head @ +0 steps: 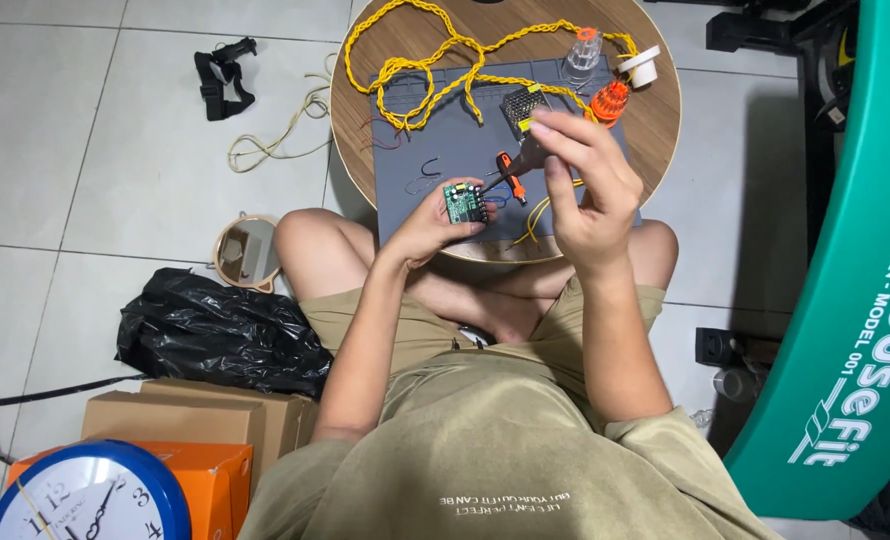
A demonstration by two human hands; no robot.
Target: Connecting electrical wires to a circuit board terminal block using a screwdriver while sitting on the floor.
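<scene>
Green circuit board (462, 203) in left hand (427, 228), screwdriver (511, 176) in right hand (585, 190)

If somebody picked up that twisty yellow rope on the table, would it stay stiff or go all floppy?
Probably floppy: the yellow rope lies in loose loops and curls across the grey mat, which a stiff thing would not do. It would likely sag and trail. Its twisted surface looks grippy, not slippery. Pulling it might drag the orange fitting at its end.
</scene>
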